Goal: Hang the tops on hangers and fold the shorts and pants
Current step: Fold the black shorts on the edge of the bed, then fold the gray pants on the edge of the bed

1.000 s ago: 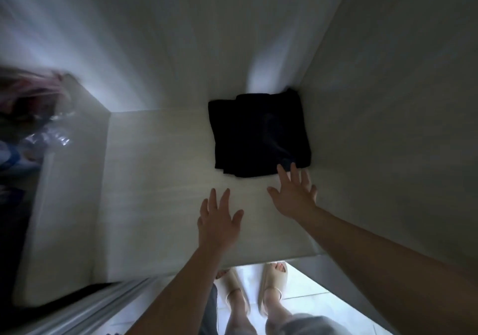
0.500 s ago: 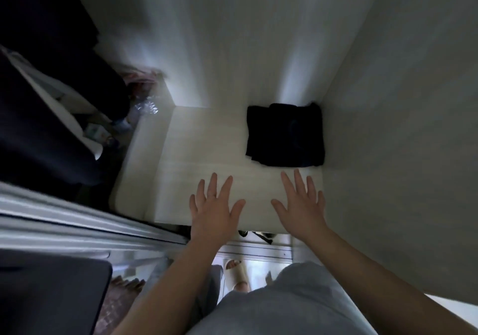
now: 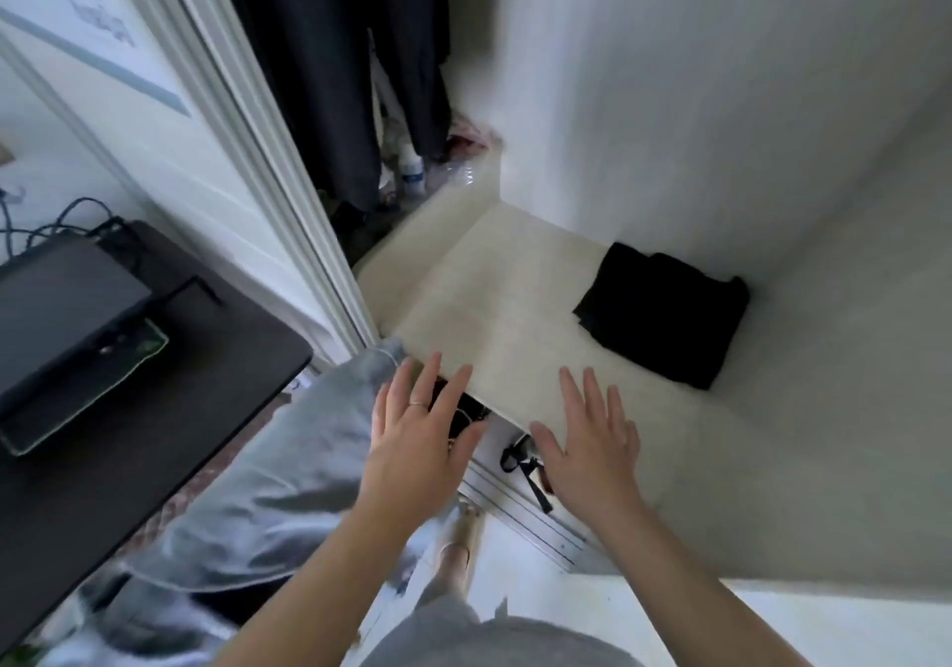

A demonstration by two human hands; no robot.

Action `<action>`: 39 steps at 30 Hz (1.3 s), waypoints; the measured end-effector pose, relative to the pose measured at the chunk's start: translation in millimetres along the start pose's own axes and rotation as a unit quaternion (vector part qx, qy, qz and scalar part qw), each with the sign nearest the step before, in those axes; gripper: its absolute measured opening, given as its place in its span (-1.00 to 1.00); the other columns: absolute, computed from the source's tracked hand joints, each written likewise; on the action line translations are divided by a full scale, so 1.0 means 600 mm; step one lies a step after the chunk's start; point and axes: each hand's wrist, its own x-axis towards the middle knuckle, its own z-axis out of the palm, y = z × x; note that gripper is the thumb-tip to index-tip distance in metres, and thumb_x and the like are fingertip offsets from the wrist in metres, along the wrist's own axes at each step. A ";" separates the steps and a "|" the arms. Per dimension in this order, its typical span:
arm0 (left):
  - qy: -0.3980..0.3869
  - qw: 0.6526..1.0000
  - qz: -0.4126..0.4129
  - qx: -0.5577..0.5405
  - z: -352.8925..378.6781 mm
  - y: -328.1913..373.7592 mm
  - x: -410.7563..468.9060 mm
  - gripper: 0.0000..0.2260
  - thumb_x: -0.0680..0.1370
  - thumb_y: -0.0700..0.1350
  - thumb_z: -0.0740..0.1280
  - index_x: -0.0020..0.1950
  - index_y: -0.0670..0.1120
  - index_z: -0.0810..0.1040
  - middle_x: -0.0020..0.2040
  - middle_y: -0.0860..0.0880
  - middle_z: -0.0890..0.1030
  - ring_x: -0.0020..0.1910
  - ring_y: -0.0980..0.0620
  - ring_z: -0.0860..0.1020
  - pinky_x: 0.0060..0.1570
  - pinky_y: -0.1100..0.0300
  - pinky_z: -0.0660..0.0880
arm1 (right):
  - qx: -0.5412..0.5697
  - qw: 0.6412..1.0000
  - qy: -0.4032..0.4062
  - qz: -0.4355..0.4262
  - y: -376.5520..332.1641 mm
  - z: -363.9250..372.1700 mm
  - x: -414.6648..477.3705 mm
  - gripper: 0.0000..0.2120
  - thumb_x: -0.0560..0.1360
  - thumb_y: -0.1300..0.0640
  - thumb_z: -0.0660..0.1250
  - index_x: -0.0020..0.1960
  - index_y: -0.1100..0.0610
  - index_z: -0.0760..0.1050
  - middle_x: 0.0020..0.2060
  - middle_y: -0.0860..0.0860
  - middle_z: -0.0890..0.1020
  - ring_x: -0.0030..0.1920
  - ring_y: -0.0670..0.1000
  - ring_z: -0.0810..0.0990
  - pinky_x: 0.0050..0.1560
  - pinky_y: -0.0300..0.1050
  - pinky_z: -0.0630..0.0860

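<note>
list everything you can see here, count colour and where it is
folded garment: 1, black, back right corner of the shelf
shelf: 1, cream, inside the wardrobe
hanging clothes: several, dark, left compartment
bottles: count unclear, white and blue, below the hanging clothes
pale garment: 1, light grey, between desk and shelf
desk: 1, dark, left
flat device: 1, black, on the desk
left hand: open, ring on one finger, at the shelf's front edge
right hand: open, over the shelf's front edge

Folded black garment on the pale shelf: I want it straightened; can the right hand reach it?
Probably yes. The right hand, open and empty, is at the pale shelf's front edge; only bare shelf lies between it and the folded black garment in the corner.
</note>
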 end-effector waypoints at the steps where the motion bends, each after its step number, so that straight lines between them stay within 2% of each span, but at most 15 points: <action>1: 0.004 1.000 -0.018 0.010 -0.001 -0.005 -0.027 -0.35 0.56 0.40 -0.19 0.62 0.21 0.05 0.66 0.04 -0.02 0.62 -0.09 -0.17 0.55 -0.10 -0.20 | -0.003 1.000 -0.007 -0.020 -0.004 0.008 -0.015 -0.34 0.64 -0.20 0.08 0.61 -0.19 -0.20 0.63 -0.09 -0.20 0.61 0.08 -0.24 0.55 0.22 -0.13; 4: 0.008 0.996 -0.080 0.038 -0.006 -0.025 -0.109 -0.37 0.58 0.38 -0.18 0.62 0.21 0.06 0.66 0.02 -0.05 0.62 -0.13 -0.20 0.53 -0.13 -0.25 | -0.014 0.995 -0.047 -0.087 -0.026 0.037 -0.061 -0.33 0.64 -0.23 0.06 0.61 -0.19 -0.21 0.62 -0.10 -0.20 0.61 0.08 -0.23 0.55 0.22 -0.12; 9: 0.040 0.981 -0.182 0.048 -0.016 -0.072 -0.256 -0.45 0.61 0.29 0.01 0.60 0.20 0.13 0.66 0.00 -0.01 0.63 -0.15 -0.14 0.55 -0.21 -0.11 | 0.005 0.972 -0.115 -0.203 -0.101 0.083 -0.152 -0.33 0.63 -0.25 0.06 0.60 -0.22 -0.23 0.62 -0.13 -0.21 0.61 0.06 -0.26 0.57 0.25 -0.15; 12: 0.083 0.963 -0.251 0.047 -0.020 -0.102 -0.344 -0.48 0.64 0.26 0.01 0.60 0.19 0.15 0.66 -0.01 0.03 0.63 -0.16 -0.08 0.55 -0.22 0.00 | 0.016 0.945 -0.142 -0.294 -0.156 0.108 -0.206 -0.34 0.63 -0.26 0.05 0.60 -0.23 -0.22 0.62 -0.15 -0.20 0.60 0.00 -0.30 0.56 0.21 -0.14; 15: 0.102 0.942 -0.316 0.054 -0.020 -0.133 -0.433 -0.47 0.64 0.32 -0.11 0.60 0.24 0.05 0.66 0.05 -0.06 0.63 -0.11 -0.17 0.54 -0.22 -0.09 | 0.006 0.912 -0.164 -0.375 -0.217 0.136 -0.260 -0.32 0.62 -0.26 0.08 0.59 -0.25 -0.23 0.61 -0.18 -0.21 0.59 -0.05 -0.30 0.55 0.11 -0.19; 17: 0.117 0.925 -0.359 0.050 -0.021 -0.155 -0.493 -0.45 0.62 0.34 -0.09 0.60 0.24 0.06 0.66 0.06 -0.06 0.63 -0.13 -0.16 0.52 -0.22 -0.12 | -0.022 0.886 -0.180 -0.428 -0.258 0.160 -0.299 -0.31 0.62 -0.25 0.09 0.60 -0.23 -0.24 0.59 -0.20 -0.25 0.59 -0.03 -0.32 0.55 0.10 -0.21; 20: 0.143 0.887 -0.436 0.041 -0.022 -0.195 -0.590 -0.44 0.61 0.30 0.01 0.61 0.24 0.07 0.66 0.04 -0.02 0.63 -0.14 -0.13 0.53 -0.23 -0.09 | -0.050 0.845 -0.208 -0.490 -0.317 0.206 -0.365 -0.29 0.62 -0.28 0.07 0.57 -0.27 -0.30 0.58 -0.22 -0.30 0.58 -0.03 -0.33 0.57 0.15 -0.17; 25: 0.184 0.815 -0.549 0.019 -0.017 -0.257 -0.787 -0.44 0.60 0.31 0.00 0.60 0.26 0.05 0.66 0.03 0.01 0.63 -0.14 -0.08 0.53 -0.25 -0.03 | -0.086 0.782 -0.234 -0.571 -0.415 0.299 -0.501 -0.33 0.62 -0.27 0.08 0.60 -0.22 -0.18 0.62 -0.13 -0.19 0.61 0.04 -0.23 0.57 0.15 -0.11; 28: 0.187 0.775 -0.604 0.011 -0.013 -0.299 -0.910 -0.43 0.60 0.35 -0.08 0.60 0.26 0.02 0.66 0.03 -0.03 0.63 -0.15 -0.13 0.55 -0.25 -0.08 | -0.100 0.743 -0.256 -0.610 -0.474 0.360 -0.600 -0.31 0.62 -0.27 0.09 0.61 -0.20 -0.18 0.62 -0.14 -0.20 0.61 0.04 -0.24 0.55 0.19 -0.13; 32: 0.189 0.732 -0.655 0.000 -0.006 -0.357 -1.081 -0.41 0.60 0.37 -0.14 0.62 0.26 -0.02 0.65 0.06 -0.15 0.62 -0.14 -0.22 0.56 -0.22 -0.17 | -0.122 0.702 -0.289 -0.639 -0.549 0.452 -0.741 -0.32 0.63 -0.23 0.11 0.62 -0.19 -0.16 0.62 -0.13 -0.18 0.61 0.04 -0.25 0.55 0.23 -0.10; 35: 0.200 0.701 -0.684 -0.012 0.001 -0.388 -1.196 -0.43 0.63 0.31 -0.01 0.63 0.23 0.00 0.66 0.03 -0.11 0.62 -0.14 -0.20 0.54 -0.19 -0.19 | -0.148 0.670 -0.304 -0.661 -0.593 0.518 -0.832 -0.33 0.63 -0.25 0.07 0.61 -0.20 -0.22 0.62 -0.13 -0.20 0.61 0.02 -0.26 0.56 0.20 -0.09; 39: 0.207 0.647 -0.733 -0.039 0.017 -0.405 -1.312 -0.44 0.64 0.30 0.02 0.62 0.23 0.00 0.66 0.03 -0.07 0.63 -0.14 -0.17 0.55 -0.18 -0.17 | -0.191 0.620 -0.336 -0.683 -0.635 0.586 -0.936 -0.32 0.63 -0.25 0.06 0.60 -0.20 -0.25 0.62 -0.13 -0.22 0.61 0.04 -0.25 0.58 0.20 -0.09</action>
